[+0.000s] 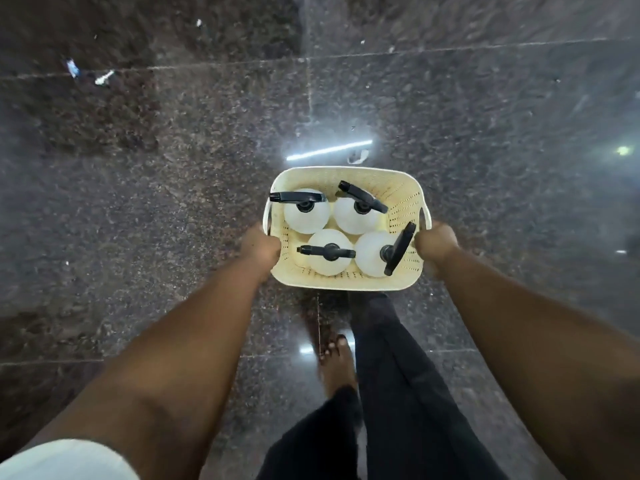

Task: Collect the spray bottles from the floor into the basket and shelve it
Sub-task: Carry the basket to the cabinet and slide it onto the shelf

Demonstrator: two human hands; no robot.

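A cream perforated plastic basket (398, 188) hangs in the air in front of me, above the dark floor. Several white spray bottles (356, 220) with black trigger heads stand upright inside it, packed close together. My left hand (260, 247) grips the basket's left handle. My right hand (437, 241) grips the right handle. Both arms are stretched forward and down. No shelf is in view.
The floor (173, 168) is dark polished granite with pale grout lines and light reflections. Small white scraps of litter (104, 77) lie at the far left. My bare foot (337, 362) and black trouser legs show below the basket.
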